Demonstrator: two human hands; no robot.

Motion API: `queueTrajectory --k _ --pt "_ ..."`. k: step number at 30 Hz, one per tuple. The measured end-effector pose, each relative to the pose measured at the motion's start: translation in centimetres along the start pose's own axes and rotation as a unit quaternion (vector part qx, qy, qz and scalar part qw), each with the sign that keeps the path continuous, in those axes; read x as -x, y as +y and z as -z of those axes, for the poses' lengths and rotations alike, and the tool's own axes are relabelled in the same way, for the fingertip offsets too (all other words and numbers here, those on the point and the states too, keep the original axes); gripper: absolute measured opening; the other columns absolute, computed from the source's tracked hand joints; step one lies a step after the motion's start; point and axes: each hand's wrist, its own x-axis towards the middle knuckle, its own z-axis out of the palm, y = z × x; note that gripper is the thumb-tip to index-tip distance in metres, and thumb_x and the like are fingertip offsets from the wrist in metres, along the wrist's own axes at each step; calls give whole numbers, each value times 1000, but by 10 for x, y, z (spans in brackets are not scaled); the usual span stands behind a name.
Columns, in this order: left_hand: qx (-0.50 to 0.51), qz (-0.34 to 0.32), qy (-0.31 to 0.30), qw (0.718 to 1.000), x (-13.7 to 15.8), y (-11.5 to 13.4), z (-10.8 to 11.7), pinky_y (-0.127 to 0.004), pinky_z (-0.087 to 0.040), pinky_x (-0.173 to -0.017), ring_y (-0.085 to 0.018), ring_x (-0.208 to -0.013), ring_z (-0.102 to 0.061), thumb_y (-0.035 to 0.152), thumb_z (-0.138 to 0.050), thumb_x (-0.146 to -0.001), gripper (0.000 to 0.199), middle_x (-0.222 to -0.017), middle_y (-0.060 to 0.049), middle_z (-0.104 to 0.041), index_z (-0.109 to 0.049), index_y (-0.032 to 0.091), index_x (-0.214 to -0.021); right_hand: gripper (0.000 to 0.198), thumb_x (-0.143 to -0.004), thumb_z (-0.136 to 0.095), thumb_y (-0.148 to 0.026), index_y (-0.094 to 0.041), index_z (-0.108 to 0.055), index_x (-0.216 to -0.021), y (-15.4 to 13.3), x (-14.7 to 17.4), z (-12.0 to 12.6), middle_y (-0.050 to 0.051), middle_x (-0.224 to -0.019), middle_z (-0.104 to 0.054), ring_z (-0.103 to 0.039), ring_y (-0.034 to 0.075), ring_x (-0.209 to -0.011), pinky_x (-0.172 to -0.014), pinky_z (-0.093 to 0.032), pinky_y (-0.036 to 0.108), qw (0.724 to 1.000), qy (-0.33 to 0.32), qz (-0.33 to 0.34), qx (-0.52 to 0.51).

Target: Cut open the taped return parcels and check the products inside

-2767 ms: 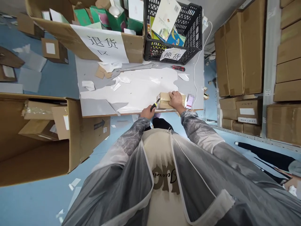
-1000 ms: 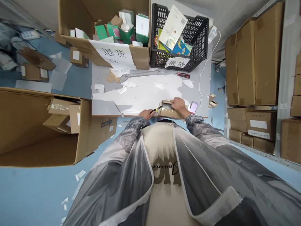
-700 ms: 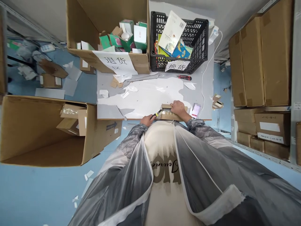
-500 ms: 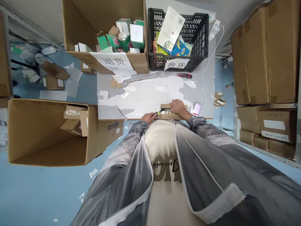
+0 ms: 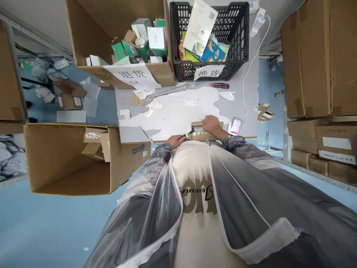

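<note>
A small cardboard box (image 5: 203,137) lies at the table's near edge, close against my body. Shiny clear tape shows along its top, and a greyish strip is visible behind the tape. My left hand (image 5: 174,140) is closed around a black and yellow utility knife (image 5: 184,136), whose front end reaches the left end of the box. My right hand (image 5: 211,124) grips the box from its far side, fingers curled over the upper edge. What lies inside the box cannot be made out.
At the back stand a large carton (image 5: 119,70) of green and white boxes and a black crate (image 5: 209,67) of booklets. A red and black cutter (image 5: 219,85), paper scraps and a phone (image 5: 235,126) lie on the table (image 5: 181,106). Another open carton (image 5: 69,160) is at left, stacked cartons (image 5: 309,67) at right.
The camera view has shifted slightly. The knife's tip sits a little higher at the box's left end, and more of the greyish strip shows. Both hands keep their holds.
</note>
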Motion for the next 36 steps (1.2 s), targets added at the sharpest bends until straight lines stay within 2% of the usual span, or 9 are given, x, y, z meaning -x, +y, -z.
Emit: queueTrajectory --k 3,6,9,13,17,20,24,29,36 --pt "-37 -12 19 999 -6 7 8 -33 -54 -73 -25 -73 -76 66 -49 -125 54 -85 -7 -84 -82 24 -120 50 -101 -79 -27 -17 -89 -149 2 9 -8 27 -143 -79 -69 45 -130 -101 -53 50 999 32 -5 -7" --pt "-76 -19 34 996 -12 14 10 -33 -53 -78 -28 -88 -81 62 -48 -127 53 -90 -8 -86 -84 24 -121 68 -105 -76 -28 -16 -73 -172 0 31 -29 28 -152 -74 -62 47 -135 -108 -49 55 991 136 14 -5" --pt "-110 -25 49 992 -17 16 9 -34 -52 -81 -30 -100 -84 58 -48 -128 51 -101 -11 -89 -85 23 -122 51 -122 -53 -31 -15 -79 -162 -9 52 -55 26 -133 -79 -66 41 -118 -102 -48 51 987 161 23 -16" --pt "-141 -32 70 987 -23 16 12 -36 -50 -81 -32 -109 -84 58 -45 -130 55 -116 -15 -91 -85 21 -125 61 -130 -36 -40 -13 -84 -156 -25 64 -81 23 -117 -84 -71 37 -107 -92 -51 45 988 140 47 -47" --pt "-144 -45 73 986 -34 18 21 -36 -51 -82 -33 -111 -85 61 -42 -130 59 -119 -15 -92 -86 21 -126 68 -126 -56 -53 -8 -71 -174 -33 70 -93 30 -149 -80 -69 45 -135 -116 -54 55 979 171 100 -46" --pt "-133 -55 67 987 -44 20 24 -35 -53 -84 -32 -109 -85 62 -40 -130 62 -113 -14 -92 -86 21 -129 83 -118 -72 -58 -6 -60 -182 -38 77 -101 32 -179 -62 -54 52 -162 -137 -41 66 983 167 75 -29" --pt "-168 -72 55 982 -51 19 21 -35 -54 -86 -34 -117 -85 66 -48 -127 59 -123 -15 -92 -88 22 -131 83 -113 -80 -54 0 -61 -174 -45 78 -104 38 -168 -66 -57 53 -158 -136 -42 65 993 112 -9 -28" --pt "-174 -94 50 979 -46 13 10 -34 -54 -89 -34 -123 -83 61 -46 -127 57 -138 -16 -90 -87 21 -132 66 -106 -88 -49 -12 -69 -157 -48 71 -96 32 -150 -76 -65 51 -141 -124 -49 62 989 138 -38 -28" --pt "-118 -130 31 984 -34 -3 1 -34 -55 -90 -33 -110 -83 59 -51 -125 51 -110 -14 -89 -84 21 -124 58 -98 -99 -48 -17 -72 -139 -54 74 -81 27 -134 -83 -74 45 -127 -111 -51 51 992 107 -71 1"
